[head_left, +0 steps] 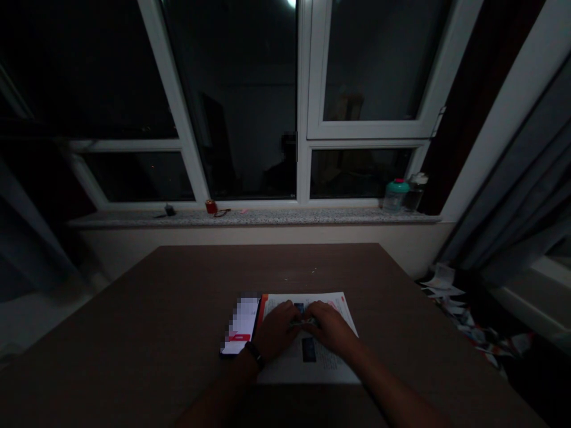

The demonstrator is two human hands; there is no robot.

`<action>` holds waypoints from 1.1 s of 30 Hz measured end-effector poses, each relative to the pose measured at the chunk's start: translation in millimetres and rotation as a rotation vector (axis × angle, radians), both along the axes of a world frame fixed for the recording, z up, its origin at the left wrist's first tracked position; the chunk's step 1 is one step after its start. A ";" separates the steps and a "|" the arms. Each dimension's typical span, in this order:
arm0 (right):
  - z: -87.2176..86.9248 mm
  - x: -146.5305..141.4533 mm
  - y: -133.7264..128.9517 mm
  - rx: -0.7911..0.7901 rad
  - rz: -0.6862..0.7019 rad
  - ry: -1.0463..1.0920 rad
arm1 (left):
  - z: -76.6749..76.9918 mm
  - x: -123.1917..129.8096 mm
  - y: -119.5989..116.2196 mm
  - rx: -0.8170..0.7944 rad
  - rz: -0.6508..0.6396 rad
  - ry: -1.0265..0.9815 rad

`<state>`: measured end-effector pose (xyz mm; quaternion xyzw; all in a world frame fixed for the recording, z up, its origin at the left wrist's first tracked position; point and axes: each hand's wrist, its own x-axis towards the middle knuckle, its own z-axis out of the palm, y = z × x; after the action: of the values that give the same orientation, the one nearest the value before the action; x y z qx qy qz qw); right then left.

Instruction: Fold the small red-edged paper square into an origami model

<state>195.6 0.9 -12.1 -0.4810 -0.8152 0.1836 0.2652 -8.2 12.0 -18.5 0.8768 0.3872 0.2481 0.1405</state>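
Note:
My left hand (pixel 280 328) and my right hand (pixel 331 327) meet over a printed page (pixel 330 371) with text, small dark pictures and a red strip at its left edge. Fingers of both hands are closed around a small, thin thing (pixel 307 321) between them, pale and partly shiny; its kind is too dark and hidden to tell. A dark band (pixel 255 355) circles my left wrist. Left of the page, close by my left forearm, lies a phone (pixel 243 324) with a lit, partly blurred screen.
The page and phone lie on a brown table (pixel 178 309). Beyond it runs a speckled window sill (pixel 276 218) with a small red container (pixel 211 206), a dark small object (pixel 169 209) and a teal-lidded jar (pixel 395 195). Loose papers (pixel 464 321) are heaped right of the table.

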 end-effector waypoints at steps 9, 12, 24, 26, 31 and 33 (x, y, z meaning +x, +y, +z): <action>0.5 0.8 0.1 0.027 0.008 0.002 | 0.5 -1.8 0.2 0.036 0.012 0.000; -1.5 3.1 1.5 0.074 0.048 -0.035 | 2.8 -2.5 0.8 0.057 0.053 -0.015; -1.9 7.0 3.6 0.174 0.077 -0.085 | 4.3 -4.3 1.5 0.088 0.045 -0.040; -1.3 8.1 3.2 0.160 0.089 -0.094 | 6.1 -3.8 0.8 0.088 0.038 -0.030; 2.0 9.9 0.9 0.091 0.110 -0.128 | 8.9 -3.4 -1.0 0.056 0.009 0.039; 3.4 9.6 -0.3 0.071 0.119 -0.132 | 7.7 -3.9 -1.0 0.045 -0.009 0.065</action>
<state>205.2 0.6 -8.8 -0.4332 -0.8639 0.1380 0.2166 -12.0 10.9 -10.8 0.8890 0.3819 0.2277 0.1094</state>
